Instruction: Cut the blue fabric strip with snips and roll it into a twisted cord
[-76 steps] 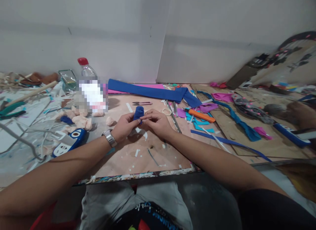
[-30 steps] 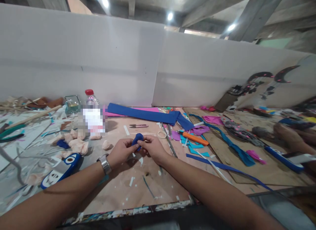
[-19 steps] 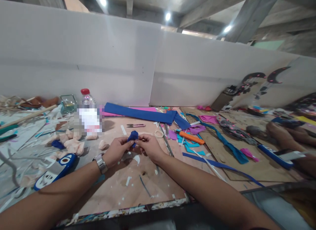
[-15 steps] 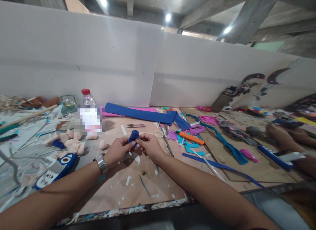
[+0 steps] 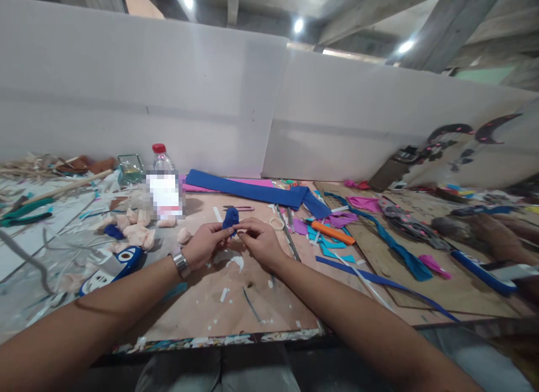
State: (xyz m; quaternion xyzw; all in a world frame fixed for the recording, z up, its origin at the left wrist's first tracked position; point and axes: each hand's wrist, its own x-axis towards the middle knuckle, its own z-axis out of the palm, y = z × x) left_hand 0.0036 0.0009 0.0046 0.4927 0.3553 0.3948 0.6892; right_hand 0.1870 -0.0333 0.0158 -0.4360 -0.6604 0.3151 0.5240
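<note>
A small bunched piece of dark blue crepe paper (image 5: 231, 217) stands up between my hands, above the middle of the table. My left hand (image 5: 205, 246) wears a silver wristwatch and pinches the piece at its lower end. From the other side my right hand (image 5: 260, 239) has its thumb and forefinger closed at the base of the same piece. My other fingers are curled and partly hidden. Just behind the piece lie small thread snips (image 5: 239, 208). A peach-coloured paper bud (image 5: 184, 236) lies beside my left hand.
A folded blue paper strip (image 5: 252, 192) lies at the back. To the left are a red-capped bottle (image 5: 162, 159), peach buds (image 5: 138, 235) and a blue-and-white glue gun (image 5: 112, 271). An orange cutter (image 5: 332, 233) lies among scraps at right. Another person's hand (image 5: 484, 232) is far right.
The view has shifted, so most things sit a little further right. My right fingers have moved down to the base of the blue piece, and its top is now more exposed.
</note>
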